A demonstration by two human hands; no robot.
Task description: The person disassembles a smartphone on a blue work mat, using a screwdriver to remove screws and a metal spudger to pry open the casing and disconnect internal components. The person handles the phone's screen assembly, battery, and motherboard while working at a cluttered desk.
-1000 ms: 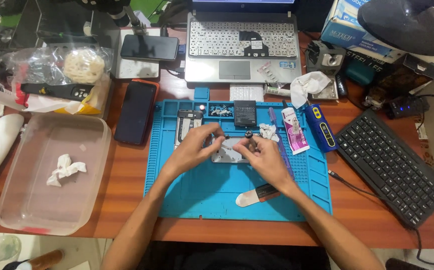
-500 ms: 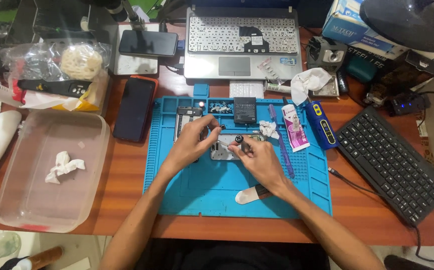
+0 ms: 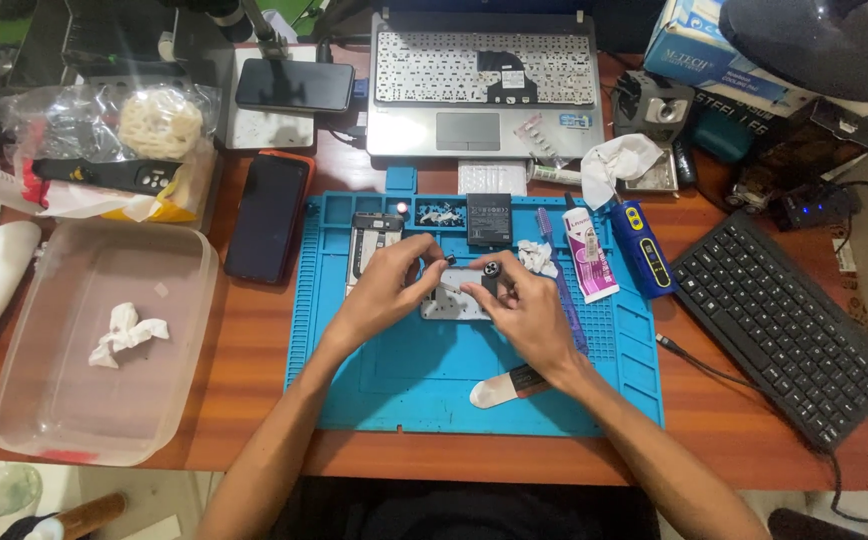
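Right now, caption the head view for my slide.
Both hands, left hand and right hand, work a small grey part on a blue mat.

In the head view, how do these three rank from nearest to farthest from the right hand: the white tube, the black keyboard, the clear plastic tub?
From the right hand:
1. White tube, just right of it on the blue mat.
2. Black keyboard, farther right, off the mat.
3. Clear plastic tub, far left.

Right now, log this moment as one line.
left hand: on phone part | right hand: pinching small black piece | surface: blue mat
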